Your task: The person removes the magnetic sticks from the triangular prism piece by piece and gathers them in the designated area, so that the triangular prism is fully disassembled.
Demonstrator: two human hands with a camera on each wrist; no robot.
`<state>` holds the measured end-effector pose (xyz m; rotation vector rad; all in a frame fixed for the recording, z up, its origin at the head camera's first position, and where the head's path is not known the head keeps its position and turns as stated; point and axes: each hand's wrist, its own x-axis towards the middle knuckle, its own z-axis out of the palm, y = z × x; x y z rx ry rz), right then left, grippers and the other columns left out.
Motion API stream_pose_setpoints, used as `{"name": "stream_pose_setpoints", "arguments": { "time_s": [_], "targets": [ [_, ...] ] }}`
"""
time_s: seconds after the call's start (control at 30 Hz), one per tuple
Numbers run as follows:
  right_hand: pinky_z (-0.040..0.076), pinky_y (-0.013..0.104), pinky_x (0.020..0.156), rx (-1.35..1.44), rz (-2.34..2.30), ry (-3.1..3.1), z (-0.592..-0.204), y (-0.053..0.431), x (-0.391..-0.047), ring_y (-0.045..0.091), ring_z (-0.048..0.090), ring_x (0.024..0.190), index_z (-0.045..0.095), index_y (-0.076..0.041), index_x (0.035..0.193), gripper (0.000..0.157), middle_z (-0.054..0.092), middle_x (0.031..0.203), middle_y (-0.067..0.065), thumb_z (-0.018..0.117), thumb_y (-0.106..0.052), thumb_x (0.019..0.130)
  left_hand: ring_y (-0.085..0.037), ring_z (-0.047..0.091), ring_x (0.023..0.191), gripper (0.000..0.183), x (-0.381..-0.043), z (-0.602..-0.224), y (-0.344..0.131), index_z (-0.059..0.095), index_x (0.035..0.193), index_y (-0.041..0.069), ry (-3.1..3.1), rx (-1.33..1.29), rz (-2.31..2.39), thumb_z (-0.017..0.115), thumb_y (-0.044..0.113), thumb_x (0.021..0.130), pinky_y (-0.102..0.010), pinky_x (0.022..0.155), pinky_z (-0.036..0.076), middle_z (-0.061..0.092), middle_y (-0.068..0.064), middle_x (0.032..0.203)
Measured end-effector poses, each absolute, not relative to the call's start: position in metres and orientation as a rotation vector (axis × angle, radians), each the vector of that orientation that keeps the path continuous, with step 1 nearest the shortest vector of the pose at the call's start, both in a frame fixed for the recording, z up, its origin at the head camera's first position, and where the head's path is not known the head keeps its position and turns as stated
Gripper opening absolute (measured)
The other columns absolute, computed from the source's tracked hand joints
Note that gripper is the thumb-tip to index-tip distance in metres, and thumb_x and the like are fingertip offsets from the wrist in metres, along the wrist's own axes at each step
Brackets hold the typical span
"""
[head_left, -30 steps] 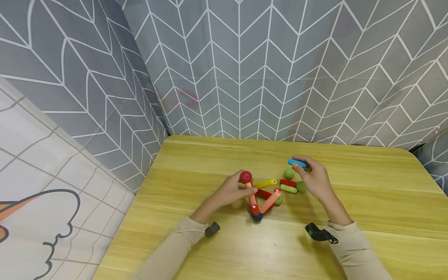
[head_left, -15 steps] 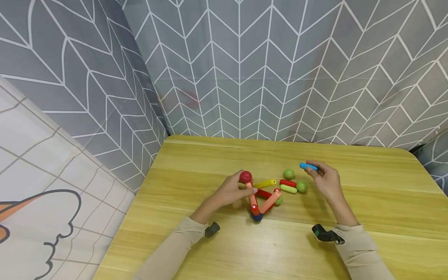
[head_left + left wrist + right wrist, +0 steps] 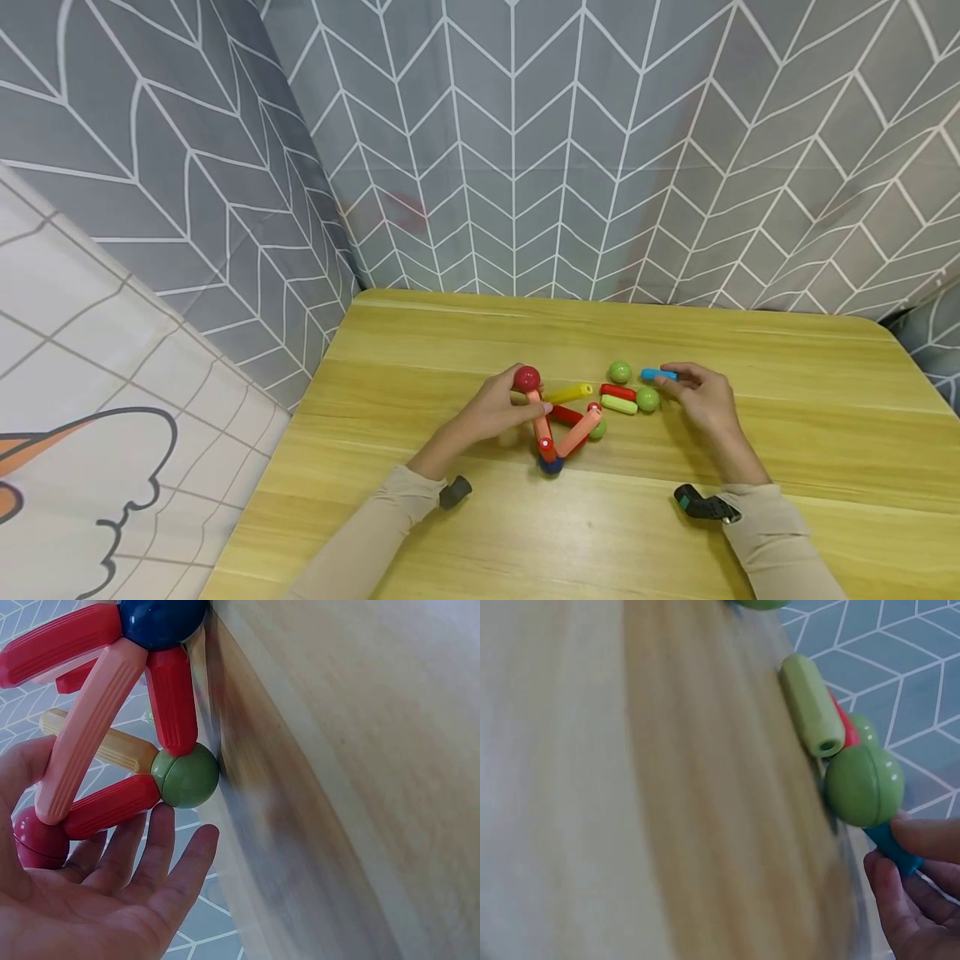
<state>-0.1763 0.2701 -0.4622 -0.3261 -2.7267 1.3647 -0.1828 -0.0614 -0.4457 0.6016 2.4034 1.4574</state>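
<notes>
My left hand [image 3: 487, 410] holds a structure of coloured magnetic sticks and balls. Its thumb lies against a salmon stick [image 3: 91, 731], and the fingers are under a red stick [image 3: 112, 804]. A crimson ball [image 3: 527, 379] tops the structure near the thumb; a dark blue ball [image 3: 551, 463] is at its near corner. In the left wrist view a green ball [image 3: 186, 776] joins red sticks and a yellow stick [image 3: 124, 750]. My right hand [image 3: 703, 402] pinches a blue magnetic stick [image 3: 658, 375] between thumb and fingers, low over the table, just behind a loose green ball [image 3: 647, 399].
Between the hands lie a short red stick [image 3: 618, 392], a yellow-green stick [image 3: 618, 405] and another green ball [image 3: 619, 372]. The wooden table [image 3: 825, 417] meets a grey patterned curtain [image 3: 540, 150] at the back. Each wrist wears a black camera [image 3: 701, 503].
My right hand first moved right with the blue stick, then brought it down toward the table beside the green balls. The left hand and the structure have stayed in place.
</notes>
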Motion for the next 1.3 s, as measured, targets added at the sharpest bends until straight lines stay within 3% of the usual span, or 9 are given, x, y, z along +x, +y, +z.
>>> {"name": "stream_pose_setpoints", "arguments": {
  "time_s": [0.2, 0.37, 0.53, 0.7, 1.03, 1.3],
  "targets": [
    [0.045, 0.012, 0.07, -0.29, 1.316, -2.753, -0.468, 0.2707, -0.178, -0.014, 0.051, 0.078, 0.069, -0.001, 0.123, 0.04, 0.074, 0.11, 0.018, 0.071, -0.03, 0.095, -0.029, 0.064, 0.118, 0.035, -0.1835, -0.447, -0.061, 0.06, 0.116, 0.009, 2.431, 0.621, 1.433, 0.075, 0.026, 0.09, -0.04, 0.096, 0.055, 0.069, -0.007, 0.112],
    [0.045, 0.012, 0.069, -0.208, 1.303, -2.782, -0.4696, 0.2715, -0.1786, -0.015, 0.051, 0.078, 0.07, 0.002, 0.122, 0.035, 0.074, 0.11, 0.022, 0.07, -0.021, 0.095, -0.029, 0.063, 0.119, 0.036, -0.1834, -0.4462, -0.0615, 0.06, 0.116, 0.008, 2.414, 0.603, 1.446, 0.076, 0.027, 0.09, -0.044, 0.098, 0.054, 0.069, -0.009, 0.113],
    [0.046, 0.013, 0.072, -0.156, 1.262, -2.834, -0.4704, 0.272, -0.1787, -0.006, 0.055, 0.086, 0.07, 0.0, 0.122, 0.036, 0.071, 0.118, 0.024, 0.068, -0.025, 0.097, -0.027, 0.063, 0.119, 0.037, -0.1837, -0.4455, -0.0614, 0.059, 0.116, 0.009, 2.414, 0.597, 1.438, 0.076, 0.027, 0.089, -0.043, 0.098, 0.053, 0.069, -0.007, 0.112],
    [0.046, 0.014, 0.071, -0.146, 1.239, -2.839, -0.4709, 0.2709, -0.1791, 0.001, 0.058, 0.088, 0.071, 0.001, 0.121, 0.033, 0.072, 0.115, 0.024, 0.068, -0.021, 0.096, -0.027, 0.063, 0.118, 0.036, -0.1833, -0.4457, -0.0612, 0.059, 0.115, 0.01, 2.418, 0.597, 1.435, 0.076, 0.027, 0.089, -0.043, 0.099, 0.054, 0.069, -0.006, 0.111],
    [0.044, 0.011, 0.072, -0.108, 1.264, -2.813, -0.4727, 0.2719, -0.1789, -0.013, 0.053, 0.081, 0.072, 0.002, 0.117, 0.028, 0.074, 0.111, 0.023, 0.069, -0.014, 0.095, -0.027, 0.063, 0.117, 0.035, -0.1826, -0.4453, -0.0607, 0.059, 0.114, 0.01, 2.411, 0.584, 1.439, 0.076, 0.027, 0.089, -0.044, 0.1, 0.052, 0.069, -0.006, 0.11],
    [0.046, 0.013, 0.071, -0.103, 1.28, -2.818, -0.4722, 0.2734, -0.1791, -0.012, 0.053, 0.08, 0.071, 0.001, 0.118, 0.03, 0.073, 0.112, 0.023, 0.069, -0.017, 0.096, -0.027, 0.063, 0.116, 0.034, -0.184, -0.4458, -0.0603, 0.059, 0.113, 0.009, 2.42, 0.597, 1.43, 0.076, 0.027, 0.089, -0.043, 0.099, 0.053, 0.069, -0.007, 0.11]
  ]
}}
